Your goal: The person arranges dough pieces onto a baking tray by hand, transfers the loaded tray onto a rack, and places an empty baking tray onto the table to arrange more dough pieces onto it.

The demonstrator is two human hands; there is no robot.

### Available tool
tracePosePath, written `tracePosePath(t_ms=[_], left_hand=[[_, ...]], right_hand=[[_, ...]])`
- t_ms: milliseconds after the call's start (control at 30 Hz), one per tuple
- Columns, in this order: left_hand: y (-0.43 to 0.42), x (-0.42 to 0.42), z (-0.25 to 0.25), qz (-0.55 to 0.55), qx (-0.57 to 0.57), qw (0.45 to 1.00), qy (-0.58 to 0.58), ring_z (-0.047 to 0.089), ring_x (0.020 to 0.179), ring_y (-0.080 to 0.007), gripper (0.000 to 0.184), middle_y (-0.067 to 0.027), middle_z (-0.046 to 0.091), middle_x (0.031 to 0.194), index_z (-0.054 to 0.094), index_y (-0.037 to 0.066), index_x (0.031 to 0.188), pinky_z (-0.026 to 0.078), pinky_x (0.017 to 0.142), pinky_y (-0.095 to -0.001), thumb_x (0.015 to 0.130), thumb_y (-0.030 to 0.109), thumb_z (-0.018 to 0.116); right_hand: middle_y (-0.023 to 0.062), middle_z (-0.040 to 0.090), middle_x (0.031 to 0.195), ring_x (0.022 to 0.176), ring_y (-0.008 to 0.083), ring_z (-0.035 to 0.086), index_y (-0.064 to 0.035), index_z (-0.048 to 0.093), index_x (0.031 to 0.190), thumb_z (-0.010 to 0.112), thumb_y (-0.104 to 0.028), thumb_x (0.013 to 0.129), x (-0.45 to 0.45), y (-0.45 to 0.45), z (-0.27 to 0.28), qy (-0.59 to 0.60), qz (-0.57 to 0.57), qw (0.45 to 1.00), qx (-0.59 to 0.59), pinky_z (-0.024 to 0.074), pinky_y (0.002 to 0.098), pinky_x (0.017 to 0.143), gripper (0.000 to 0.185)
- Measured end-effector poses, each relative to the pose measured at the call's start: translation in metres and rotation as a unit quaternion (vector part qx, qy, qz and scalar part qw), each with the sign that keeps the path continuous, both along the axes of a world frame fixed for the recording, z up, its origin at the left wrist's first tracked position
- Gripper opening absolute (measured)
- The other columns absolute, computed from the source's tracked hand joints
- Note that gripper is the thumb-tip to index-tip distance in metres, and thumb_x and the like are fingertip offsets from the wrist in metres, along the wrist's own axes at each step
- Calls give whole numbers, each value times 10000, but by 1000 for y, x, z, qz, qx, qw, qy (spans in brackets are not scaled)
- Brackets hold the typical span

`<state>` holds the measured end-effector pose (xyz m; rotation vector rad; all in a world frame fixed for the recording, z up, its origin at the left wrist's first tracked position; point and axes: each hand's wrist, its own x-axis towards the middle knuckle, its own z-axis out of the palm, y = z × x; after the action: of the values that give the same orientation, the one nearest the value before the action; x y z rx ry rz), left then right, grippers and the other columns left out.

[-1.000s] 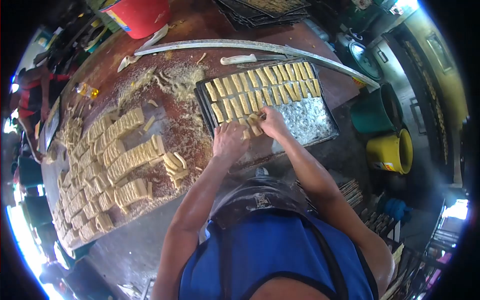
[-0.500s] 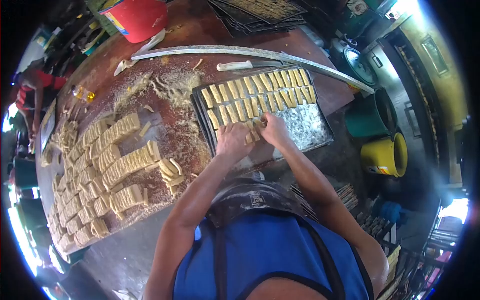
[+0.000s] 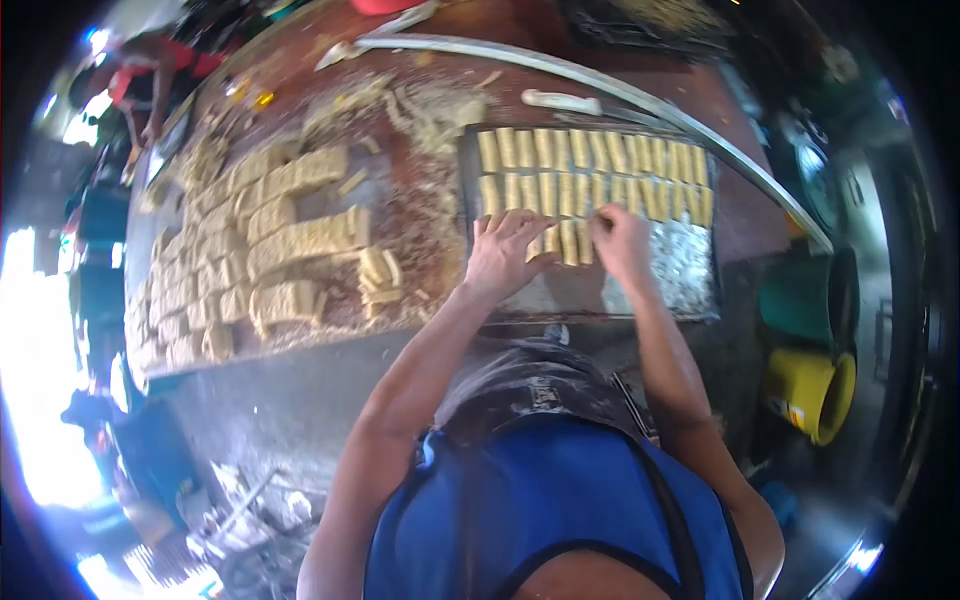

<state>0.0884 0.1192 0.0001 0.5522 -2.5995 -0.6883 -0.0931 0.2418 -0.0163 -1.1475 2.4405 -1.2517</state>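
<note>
Rows of pale dough strips (image 3: 565,150) lie on a dark metal tray (image 3: 713,270) dusted with flour. My left hand (image 3: 505,252) is over the tray's left part, fingers spread, at the left end of the third, shorter row. Its thumb is beside a strip. At the right end of that row is my right hand (image 3: 622,240), its fingers bent together beside a strip; whether they hold anything is hidden. Many stacked dough pieces (image 3: 310,235) stand on the floury table (image 3: 420,190) to the left.
A white-handled knife (image 3: 562,101) and a long pale bar (image 3: 600,85) lie behind the tray. A yellow bucket (image 3: 805,395) and a green bucket (image 3: 800,300) stand at the right. Another person (image 3: 150,70) is at the far left, and dark trays (image 3: 650,25) lie at the back.
The view has turned, so the table and tray appear level and further right. My left hand's fingers have spread, and my hands are further apart, showing more strips of the third row.
</note>
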Motion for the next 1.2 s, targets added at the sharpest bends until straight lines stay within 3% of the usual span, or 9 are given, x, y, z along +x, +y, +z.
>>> tracePosePath(t_ms=[167,333,400,533,667,767,933,1067,1200], left_hand=[[-77,97,11,153,-19,983,96,677,1025,-259,238,-108,701,1139,734,113,1063,550,892,-402,839,184,772],[-125,213,0,337,180,920,-89,722,893,-266,312,-130,746,960,698,61,1126,558,813,-378,860,224,716],[-131,235,-3,314,246,907,-136,719,895,-287,302,-157,739,968,693,43,1089,550,808,-402,843,215,721],[-132,240,-17,257,283,909,-165,718,907,-303,295,-176,735,961,682,34,1072,546,806,-417,831,198,730],[-133,242,-54,236,266,933,-60,723,899,-251,438,-129,747,940,648,30,1174,547,814,-374,766,127,771],[-130,240,-42,245,288,925,-24,724,875,-227,463,-135,747,932,642,23,1196,554,791,-351,765,117,780],[-133,239,-49,264,270,926,7,697,788,-195,395,-117,725,959,646,22,1213,551,681,-332,845,116,752],[-126,220,-5,313,325,892,21,678,777,-122,378,-66,715,918,645,41,1251,534,631,-265,886,101,722],[-102,162,-14,240,206,942,107,679,802,-122,337,-70,713,961,657,33,1226,549,656,-284,895,73,698]], right_hand=[[-11,606,641,577,39,509,-13,671,878,704,-164,922,49,-58,56,-97,58,991,-72,422,240,528,161],[158,729,973,709,209,688,-26,684,1118,655,-162,929,144,-146,8,24,298,945,132,598,353,731,235],[83,716,827,514,115,588,-19,691,975,665,-314,947,184,-175,11,-98,229,938,241,500,276,445,297],[-32,418,560,422,47,324,-80,568,725,550,-451,994,237,-218,-5,-3,294,868,400,285,246,312,459],[146,665,776,662,275,658,19,617,1006,652,-218,846,267,-225,-18,5,267,903,336,572,384,597,289],[296,687,1001,913,425,693,44,608,1054,676,-161,773,269,-228,-16,-41,253,915,313,556,490,839,354],[81,631,814,717,182,603,-46,596,1073,649,-330,947,220,-213,-2,-292,288,869,277,520,321,622,315],[147,672,960,843,207,687,-12,570,1207,718,-318,904,112,-132,39,-414,226,864,177,598,363,749,455],[162,711,960,806,193,700,-24,649,1147,763,-304,866,5,-33,27,-212,103,939,251,576,345,751,412]])
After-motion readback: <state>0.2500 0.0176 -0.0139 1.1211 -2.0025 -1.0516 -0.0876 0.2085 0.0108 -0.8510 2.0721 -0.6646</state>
